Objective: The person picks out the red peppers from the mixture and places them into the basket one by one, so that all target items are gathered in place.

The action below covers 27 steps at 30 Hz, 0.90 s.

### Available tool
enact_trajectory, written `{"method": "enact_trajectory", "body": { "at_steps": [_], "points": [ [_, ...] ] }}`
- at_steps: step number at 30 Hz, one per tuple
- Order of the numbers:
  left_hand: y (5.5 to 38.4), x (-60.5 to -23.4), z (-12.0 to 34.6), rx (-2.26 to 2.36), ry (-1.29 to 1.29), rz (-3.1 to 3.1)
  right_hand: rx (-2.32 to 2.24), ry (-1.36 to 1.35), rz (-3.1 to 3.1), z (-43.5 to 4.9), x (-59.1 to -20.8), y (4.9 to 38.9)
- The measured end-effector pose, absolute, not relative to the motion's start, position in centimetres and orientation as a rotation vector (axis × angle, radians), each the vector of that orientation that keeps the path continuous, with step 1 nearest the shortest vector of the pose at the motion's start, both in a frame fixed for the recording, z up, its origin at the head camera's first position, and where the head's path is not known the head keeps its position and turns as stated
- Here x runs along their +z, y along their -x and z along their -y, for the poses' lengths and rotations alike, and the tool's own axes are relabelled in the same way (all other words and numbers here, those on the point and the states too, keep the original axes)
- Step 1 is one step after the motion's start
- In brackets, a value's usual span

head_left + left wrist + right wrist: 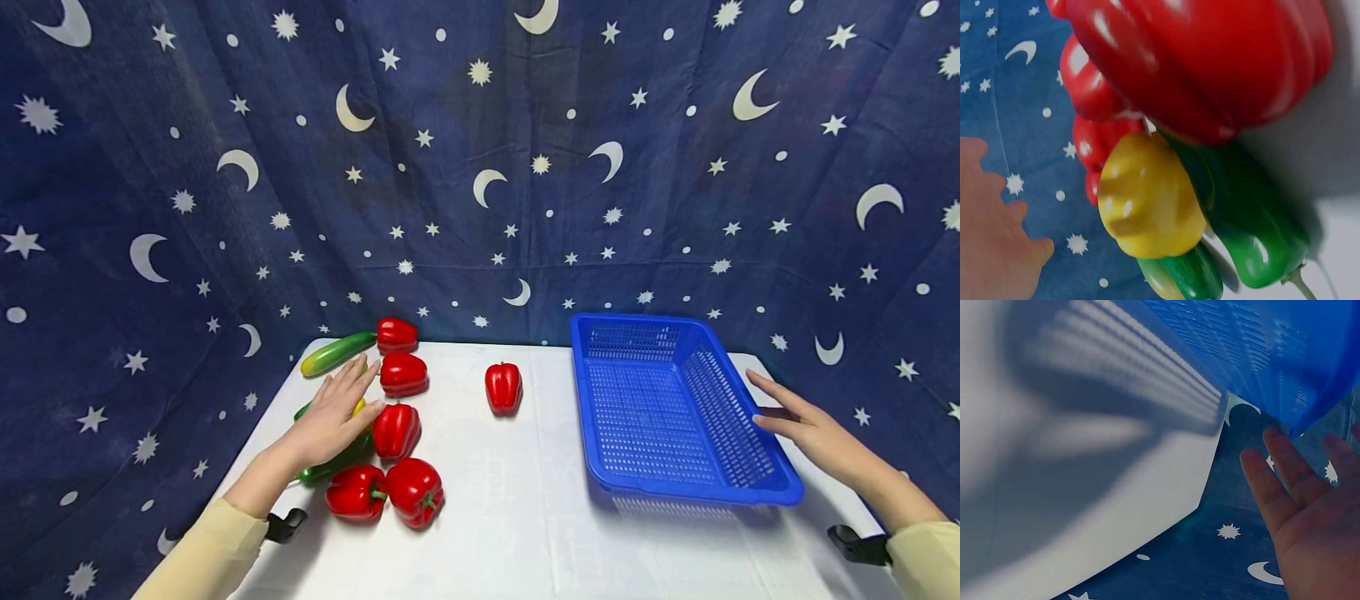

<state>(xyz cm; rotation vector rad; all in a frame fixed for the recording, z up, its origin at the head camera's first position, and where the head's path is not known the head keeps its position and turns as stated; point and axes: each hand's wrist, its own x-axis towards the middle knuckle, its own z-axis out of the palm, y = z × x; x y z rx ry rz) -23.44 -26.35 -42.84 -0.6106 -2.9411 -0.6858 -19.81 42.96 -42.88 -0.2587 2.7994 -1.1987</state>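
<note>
My left hand (pixel 333 421) is held over a cluster of vegetables on the left, its fingers straight and holding nothing. Under and around it are a yellow bell pepper (pixel 1150 200), a dark green vegetable with a stem (pixel 1260 219) and several red bell peppers, one (pixel 396 431) close by the thumb. A green cucumber-like vegetable with a yellow end (pixel 337 356) lies behind the fingers. Over on the right, my right hand (pixel 817 437) is beside a blue plastic basket (pixel 693 490), fingers extended; whether they touch its rim I cannot tell. Nothing is seen inside the basket.
One red bell pepper (pixel 503 388) stands apart between the cluster and the basket. The white tabletop (pixel 510 517) ends at a dark blue curtain (pixel 450 192) with moons and stars, which hangs behind and along both sides.
</note>
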Motion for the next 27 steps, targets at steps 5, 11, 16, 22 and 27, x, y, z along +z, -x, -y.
{"method": "enact_trajectory", "body": {
  "at_steps": [5, 11, 16, 22, 27],
  "points": [
    [22.7, -42.9, 25.5, -0.757, 0.657, 2.935, -1.236, 0.287, -2.782, -43.0, -43.2, 19.8],
    [21.3, -42.8, 24.5, -0.799, 0.713, 2.941, -1.181, 0.313, -2.804, -43.1, -43.3, 19.7],
    [20.1, -43.0, 23.8, -0.823, 0.753, 2.932, -1.148, 0.291, -2.826, -43.5, -43.6, 19.7],
    [18.8, -43.5, 23.2, -0.837, 0.79, 2.951, -1.172, 0.271, -2.877, -44.2, -44.4, 19.2],
    [17.9, -43.9, 22.9, -0.848, 0.804, 2.952, -1.254, 0.318, -2.92, -44.7, -45.1, 18.6]
  ]
}}
